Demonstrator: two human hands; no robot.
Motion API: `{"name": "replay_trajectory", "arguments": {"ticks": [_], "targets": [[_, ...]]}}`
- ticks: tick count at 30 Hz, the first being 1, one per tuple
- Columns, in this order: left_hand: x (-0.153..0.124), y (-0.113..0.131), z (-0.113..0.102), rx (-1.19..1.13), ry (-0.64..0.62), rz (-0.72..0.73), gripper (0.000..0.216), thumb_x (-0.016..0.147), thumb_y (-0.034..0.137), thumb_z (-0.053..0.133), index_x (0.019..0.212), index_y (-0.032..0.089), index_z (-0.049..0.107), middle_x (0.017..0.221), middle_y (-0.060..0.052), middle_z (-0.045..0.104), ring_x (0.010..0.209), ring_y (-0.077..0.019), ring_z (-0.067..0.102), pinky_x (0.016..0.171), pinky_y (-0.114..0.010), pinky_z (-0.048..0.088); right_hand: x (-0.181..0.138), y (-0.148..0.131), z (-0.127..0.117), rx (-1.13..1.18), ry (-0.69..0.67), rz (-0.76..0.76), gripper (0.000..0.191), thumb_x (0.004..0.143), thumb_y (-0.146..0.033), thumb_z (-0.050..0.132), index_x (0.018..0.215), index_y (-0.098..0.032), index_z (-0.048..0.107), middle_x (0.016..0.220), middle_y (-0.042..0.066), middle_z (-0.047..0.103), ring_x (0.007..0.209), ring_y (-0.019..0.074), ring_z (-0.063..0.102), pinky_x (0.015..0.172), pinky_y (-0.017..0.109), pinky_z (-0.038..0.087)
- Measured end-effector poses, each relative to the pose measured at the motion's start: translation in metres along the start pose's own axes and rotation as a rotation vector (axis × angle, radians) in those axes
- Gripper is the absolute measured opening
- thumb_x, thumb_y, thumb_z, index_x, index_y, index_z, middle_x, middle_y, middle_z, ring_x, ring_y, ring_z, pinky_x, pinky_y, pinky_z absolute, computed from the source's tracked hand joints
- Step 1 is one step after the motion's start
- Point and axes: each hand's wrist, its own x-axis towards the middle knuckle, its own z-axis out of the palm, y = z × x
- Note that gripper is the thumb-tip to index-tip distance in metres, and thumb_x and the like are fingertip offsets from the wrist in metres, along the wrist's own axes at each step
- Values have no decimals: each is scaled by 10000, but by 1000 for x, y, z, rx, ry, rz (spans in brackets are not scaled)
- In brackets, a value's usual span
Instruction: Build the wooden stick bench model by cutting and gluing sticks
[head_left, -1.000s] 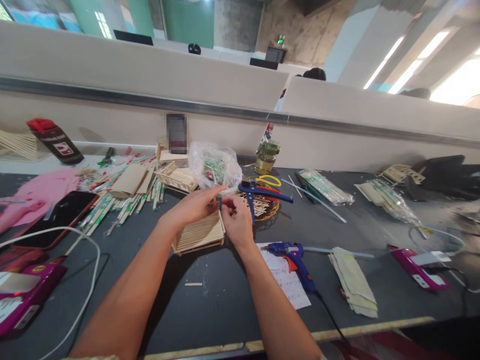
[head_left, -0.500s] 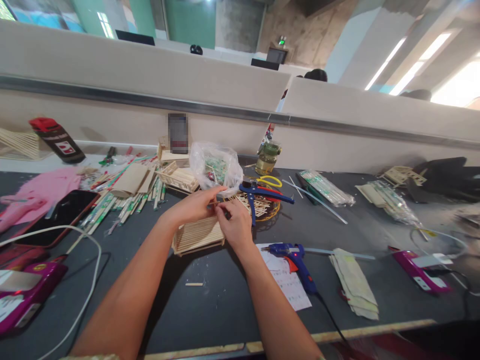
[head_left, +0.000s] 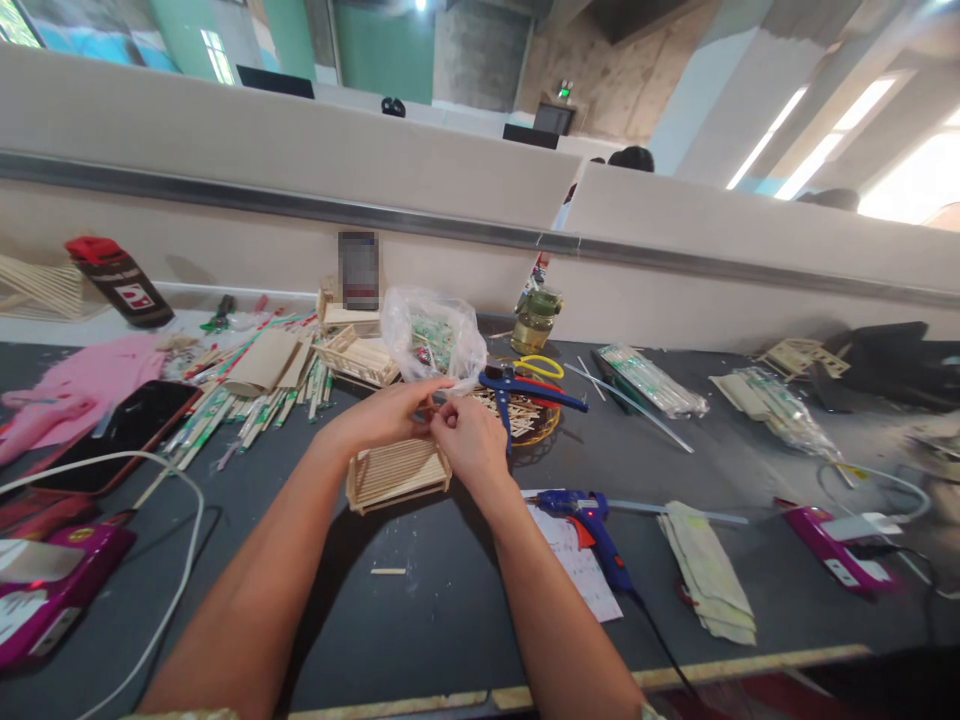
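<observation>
A small slatted frame of thin wooden sticks (head_left: 397,478) rests on the dark table in front of me. My left hand (head_left: 394,412) reaches over its far side, fingers bent and drawn together. Beside it my right hand (head_left: 474,440) is closed in a pinch at the frame's far right corner, its fingertips close to the left ones. Whatever lies between the fingertips is too small and hidden to make out. Just right of the hands stand blue-handled cutters (head_left: 504,395) over a wicker basket (head_left: 555,425) of cut stick pieces.
A blue glue gun (head_left: 592,520) lies on a paper sheet (head_left: 592,590), near a folded cloth (head_left: 709,570). Behind the hands sit a clear plastic bag (head_left: 457,330) and a glass jar (head_left: 536,320). Bundled sticks (head_left: 247,430) and a phone (head_left: 120,435) lie left.
My right hand has turned slightly, its fingertips pinching closer together beside the left hand. The stick frame has stayed practically in place.
</observation>
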Motion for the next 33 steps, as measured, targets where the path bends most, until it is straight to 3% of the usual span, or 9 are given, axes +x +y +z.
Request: {"name": "replay_trajectory", "arguments": {"ticks": [5, 9, 13, 17, 20, 23, 26, 28, 33], "targets": [[-11, 21, -24, 29, 99, 3, 521, 752, 363, 725, 1243, 224, 620, 1124, -68, 691, 1022, -224, 629, 903, -328, 449, -8, 4, -28, 227, -14, 41, 106, 771, -250, 614, 679, -215, 653, 643, -24, 637, 612, 128, 557, 584, 234, 372], [-15, 54, -31, -65, 225, 45, 245, 834, 380, 643, 939, 179, 737, 917, -66, 721, 858, -190, 648, 801, -307, 484, -25, 5, -42, 805, -33, 116, 208, 795, -392, 632, 788, -184, 645, 688, 1, 660, 594, 118, 561, 501, 210, 392], [-14, 83, -13, -238, 266, 135, 250, 812, 399, 674, 842, 163, 750, 816, -60, 719, 777, -177, 640, 718, -281, 494, -47, -7, -49, 1200, 1, 201, 288, 732, -432, 728, 813, -178, 620, 709, 4, 651, 561, 91, 537, 422, 174, 380], [-17, 102, 15, -539, 340, 72, 258, 739, 394, 745, 789, 142, 723, 768, -51, 696, 704, -161, 623, 611, -253, 493, -64, -10, -57, 1302, 50, 230, 318, 718, -435, 754, 829, -198, 573, 701, -17, 631, 546, 84, 528, 429, 172, 400], [-28, 111, 38, -791, 375, 38, 268, 725, 390, 757, 796, 144, 680, 837, -54, 688, 713, -151, 619, 576, -242, 505, -77, 11, -73, 1020, 31, 181, 306, 777, -484, 676, 864, -208, 578, 749, 3, 647, 636, 132, 587, 479, 209, 431], [-38, 115, 63, -927, 433, -15, 277, 764, 405, 721, 834, 148, 645, 895, -67, 689, 714, -150, 633, 557, -245, 514, -96, 55, -96, 309, 97, 161, 225, 843, -429, 593, 828, -208, 628, 803, 34, 674, 764, 181, 615, 657, 272, 463], [-42, 111, 94, -937, 514, -36, 268, 795, 405, 692, 848, 157, 608, 826, -42, 666, 648, -125, 610, 526, -228, 481, -117, 103, -112, -301, 100, 309, 220, 898, -354, 515, 900, -185, 656, 907, 105, 685, 924, 241, 626, 790, 324, 438], [-42, 107, 116, -909, 520, -38, 264, 835, 423, 641, 859, 167, 584, 833, -39, 658, 655, -125, 606, 548, -236, 482, -128, 126, -115, -468, -17, 377, 248, 911, -338, 498, 968, -164, 667, 984, 140, 691, 983, 251, 633, 825, 323, 427], [-45, 100, 153, -653, 281, 35, 242, 942, 417, 464, 918, 193, 552, 882, -48, 687, 824, -168, 645, 716, -282, 485, -141, 140, -99, -519, -185, 432, 349, 937, -378, 454, 1125, -155, 646, 1112, 159, 675, 1039, 257, 645, 807, 314, 436]]}}
